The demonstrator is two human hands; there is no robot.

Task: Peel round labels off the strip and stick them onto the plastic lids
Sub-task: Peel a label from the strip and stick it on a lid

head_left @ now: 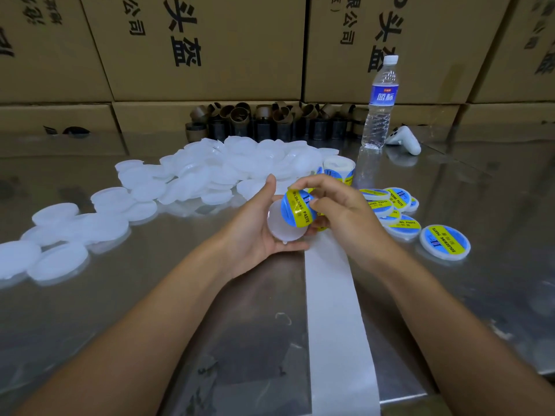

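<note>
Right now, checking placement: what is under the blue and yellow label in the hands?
A plain white lid, held by the left hand. The label, pinched by the right hand, covers the lid's upper right; whether it is stuck down cannot be seen.

The only camera rides on my head, looking forward and down over the steel table. Its wide lens bows the cardboard boxes stacked along the far edge. My forearms cross the near edge, and my left hand and right hand meet close beneath it, near the frame's middle.
</note>
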